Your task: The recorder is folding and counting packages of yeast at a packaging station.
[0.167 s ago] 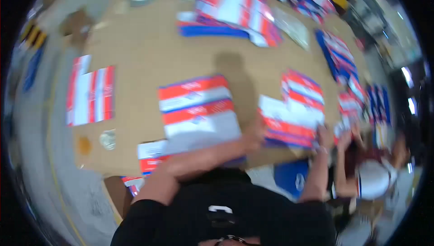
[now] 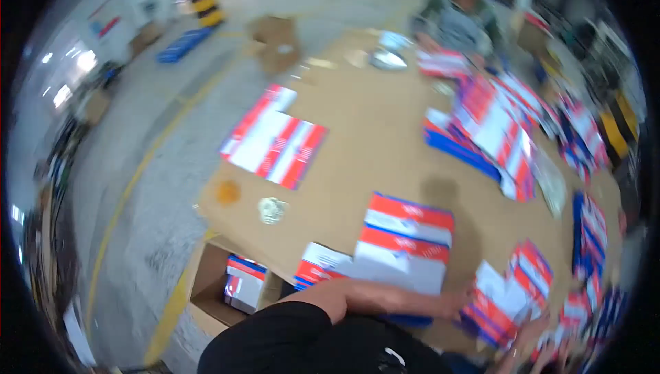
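Low on the right of the table lies a flat red, white and blue printed package (image 2: 496,302), apparently two overlapping pieces set askew. My left hand (image 2: 457,303) reaches across and is closed on its left edge, the fingers blurred. At the lower right edge of the same package my right hand (image 2: 533,329) is closed on it; motion smears these fingers too. Under and beyond my left forearm sits a stack of printed packages (image 2: 405,236), red and white with blue edges. Beside it, partly behind my forearm, is a smaller printed package (image 2: 321,262).
An open cardboard box (image 2: 210,274) at the table's near left corner holds a printed package. More printed packages (image 2: 276,141) lie at the left, with piles (image 2: 491,126) at the far right. An orange round item (image 2: 227,193) lies near the left edge. Another person (image 2: 459,23) is across the table.
The view has swung to the left, so the table's contents sit farther right and lower. The box and the person across the table now show more fully. Both hands stay at the printed package.
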Tool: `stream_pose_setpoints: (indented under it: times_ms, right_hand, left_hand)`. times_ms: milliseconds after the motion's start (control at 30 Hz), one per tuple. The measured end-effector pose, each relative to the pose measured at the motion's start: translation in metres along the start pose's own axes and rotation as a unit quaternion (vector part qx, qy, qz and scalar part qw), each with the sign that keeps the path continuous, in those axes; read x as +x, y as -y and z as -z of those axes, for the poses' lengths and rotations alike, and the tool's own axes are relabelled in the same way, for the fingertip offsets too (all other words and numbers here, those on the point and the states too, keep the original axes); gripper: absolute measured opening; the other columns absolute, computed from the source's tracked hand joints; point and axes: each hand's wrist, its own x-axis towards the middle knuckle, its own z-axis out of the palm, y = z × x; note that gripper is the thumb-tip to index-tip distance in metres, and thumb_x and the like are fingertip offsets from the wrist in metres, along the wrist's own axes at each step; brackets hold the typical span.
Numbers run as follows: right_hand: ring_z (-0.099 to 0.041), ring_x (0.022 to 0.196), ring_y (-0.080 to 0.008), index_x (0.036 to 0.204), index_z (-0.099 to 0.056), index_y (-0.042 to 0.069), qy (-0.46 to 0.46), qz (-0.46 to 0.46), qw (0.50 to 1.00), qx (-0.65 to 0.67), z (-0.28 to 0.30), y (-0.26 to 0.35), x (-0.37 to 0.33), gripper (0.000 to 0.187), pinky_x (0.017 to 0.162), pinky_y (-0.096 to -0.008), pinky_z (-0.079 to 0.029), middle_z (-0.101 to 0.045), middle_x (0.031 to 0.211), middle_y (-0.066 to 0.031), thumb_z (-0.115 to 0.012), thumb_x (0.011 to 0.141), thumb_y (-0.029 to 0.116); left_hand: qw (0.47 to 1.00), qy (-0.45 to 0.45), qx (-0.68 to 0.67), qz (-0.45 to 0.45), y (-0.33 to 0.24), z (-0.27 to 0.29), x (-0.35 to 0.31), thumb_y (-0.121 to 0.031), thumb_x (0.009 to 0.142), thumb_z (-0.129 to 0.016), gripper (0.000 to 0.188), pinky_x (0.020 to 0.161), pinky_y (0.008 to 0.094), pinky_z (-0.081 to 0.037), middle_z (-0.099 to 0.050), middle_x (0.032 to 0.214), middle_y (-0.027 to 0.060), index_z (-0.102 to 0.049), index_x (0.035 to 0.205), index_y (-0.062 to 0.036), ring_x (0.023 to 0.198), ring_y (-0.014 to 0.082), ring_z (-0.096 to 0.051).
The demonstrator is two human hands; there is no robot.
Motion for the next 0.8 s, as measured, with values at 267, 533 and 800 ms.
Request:
stream_pose_setpoints:
  times_ms: [267,533,800]
  right_hand:
    - [-0.026,0.143,-0.0415,0.144,-0.041,0.004,0.155,0.458,0.789,0.378,0.102,0.271,-0.098,0.084,0.116,-0.0507,-0.023,-0.033,0.151,-0.0235,-0.079,0.073,0.030]
    - [-0.025,0.141,-0.0467,0.144,-0.046,0.015,0.176,0.627,0.736,0.183,0.127,0.357,-0.223,0.078,0.111,-0.0648,-0.019,-0.028,0.153,-0.0249,-0.063,0.083,0.060]
    - [-0.030,0.137,-0.0453,0.139,-0.052,0.012,0.141,0.618,0.735,0.239,0.134,0.345,-0.238,0.068,0.109,-0.0613,-0.025,-0.032,0.150,-0.0225,-0.066,0.084,0.051]
  left_hand:
    - [0.918,-0.041,0.303,0.253,-0.129,0.209,-0.111,-0.054,0.070,-0.079,0.106,0.111,0.0599,-0.025,-0.020,0.154,0.0286,-0.028,0.153,-0.0134,0.142,0.0468,-0.024]
    - [0.764,0.003,0.424,0.487,-0.172,0.253,-0.218,-0.079,0.076,-0.053,0.093,0.105,0.0723,-0.021,-0.031,0.153,0.0214,-0.043,0.146,-0.0198,0.139,0.0490,-0.026]
    - [0.792,-0.105,0.487,0.353,-0.162,0.239,-0.238,-0.069,0.083,-0.054,0.071,0.102,0.0573,-0.032,-0.047,0.138,0.0192,-0.059,0.130,-0.0159,0.130,0.0381,-0.040]
